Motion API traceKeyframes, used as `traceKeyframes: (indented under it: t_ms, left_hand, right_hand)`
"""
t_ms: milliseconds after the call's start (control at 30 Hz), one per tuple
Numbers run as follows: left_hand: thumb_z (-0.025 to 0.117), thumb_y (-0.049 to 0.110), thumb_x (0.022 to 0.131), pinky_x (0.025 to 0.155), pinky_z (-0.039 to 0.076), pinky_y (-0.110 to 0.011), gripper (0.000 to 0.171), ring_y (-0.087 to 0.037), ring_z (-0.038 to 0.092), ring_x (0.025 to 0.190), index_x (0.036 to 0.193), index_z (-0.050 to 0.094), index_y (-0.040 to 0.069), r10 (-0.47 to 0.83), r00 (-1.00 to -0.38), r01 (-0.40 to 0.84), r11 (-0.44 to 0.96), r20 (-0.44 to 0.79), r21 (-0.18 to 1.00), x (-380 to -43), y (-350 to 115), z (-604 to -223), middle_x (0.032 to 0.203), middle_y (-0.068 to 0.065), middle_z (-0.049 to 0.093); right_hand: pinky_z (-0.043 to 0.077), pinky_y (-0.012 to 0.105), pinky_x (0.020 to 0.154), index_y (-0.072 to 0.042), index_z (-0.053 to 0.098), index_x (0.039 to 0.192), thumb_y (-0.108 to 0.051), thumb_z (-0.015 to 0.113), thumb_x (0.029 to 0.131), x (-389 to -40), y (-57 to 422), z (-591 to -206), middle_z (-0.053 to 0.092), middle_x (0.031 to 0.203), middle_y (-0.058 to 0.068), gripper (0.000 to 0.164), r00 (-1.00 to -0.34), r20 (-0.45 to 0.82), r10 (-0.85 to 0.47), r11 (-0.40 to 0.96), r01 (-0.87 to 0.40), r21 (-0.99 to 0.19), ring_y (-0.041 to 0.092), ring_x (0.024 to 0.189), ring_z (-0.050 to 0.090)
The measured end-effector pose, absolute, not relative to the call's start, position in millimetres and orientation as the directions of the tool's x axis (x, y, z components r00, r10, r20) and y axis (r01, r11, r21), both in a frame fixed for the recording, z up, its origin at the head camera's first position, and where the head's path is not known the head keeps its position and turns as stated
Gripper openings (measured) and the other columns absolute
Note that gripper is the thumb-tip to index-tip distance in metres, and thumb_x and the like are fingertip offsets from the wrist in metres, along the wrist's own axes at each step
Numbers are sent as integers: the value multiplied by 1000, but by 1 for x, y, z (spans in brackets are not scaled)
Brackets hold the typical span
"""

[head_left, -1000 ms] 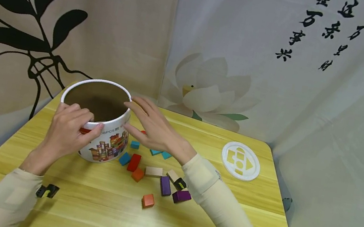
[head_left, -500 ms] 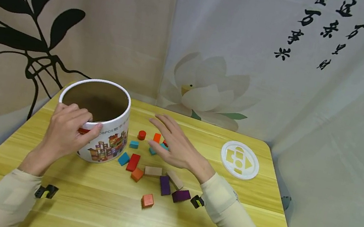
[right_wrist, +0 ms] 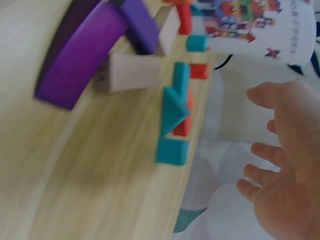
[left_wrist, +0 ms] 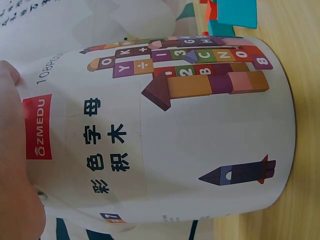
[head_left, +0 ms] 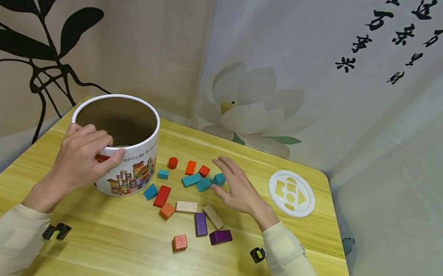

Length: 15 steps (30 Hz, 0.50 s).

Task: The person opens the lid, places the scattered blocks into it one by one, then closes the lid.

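A white printed bucket with a brown inside stands upright at the table's left. My left hand grips its near rim, fingers over the edge and thumb outside; the left wrist view shows the bucket's label side close up. My right hand hovers over the table with fingers loosely extended, holding nothing. Close to its fingertips lie a teal block and a teal triangular block. In the right wrist view the right hand is apart from the blocks.
Between bucket and right hand lie several loose blocks, among them a red block, a purple block, a beige block and an orange-pink cube. A white disc with cut-out shapes lies at the back right. Cloth hangs behind the table.
My right hand has moved from the bucket's rim rightward over the blocks, uncovering red and teal ones. My left hand and the bucket have stayed put.
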<state>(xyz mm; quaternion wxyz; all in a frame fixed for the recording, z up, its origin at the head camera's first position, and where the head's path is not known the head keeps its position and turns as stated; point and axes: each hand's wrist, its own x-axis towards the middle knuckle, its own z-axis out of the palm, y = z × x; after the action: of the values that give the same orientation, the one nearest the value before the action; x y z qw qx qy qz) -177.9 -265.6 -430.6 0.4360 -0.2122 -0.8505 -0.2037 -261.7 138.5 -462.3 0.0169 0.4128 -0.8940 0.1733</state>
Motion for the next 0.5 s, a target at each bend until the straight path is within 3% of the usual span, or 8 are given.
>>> traceKeyframes:
  t_ms: [233,500]
  left_hand:
    - [56,44,86,65,29,-51,43,-24,40,57,58,46,13,177,-525,542,823,833,167,-179,-264,-431,52,-1,46]
    - [56,44,86,64,29,-51,43,-24,39,56,58,45,13,172,-518,540,825,838,165,-178,-263,-430,52,-1,45]
  right_hand:
    - [27,54,117,-4,40,157,-26,69,96,-271,148,-483,34,161,18,71,-694,76,-716,656,-705,-268,35,148,25]
    - [31,48,117,0,41,156,-14,70,94,-281,148,-497,38,159,19,69,-674,23,-738,648,-718,-252,34,145,32]
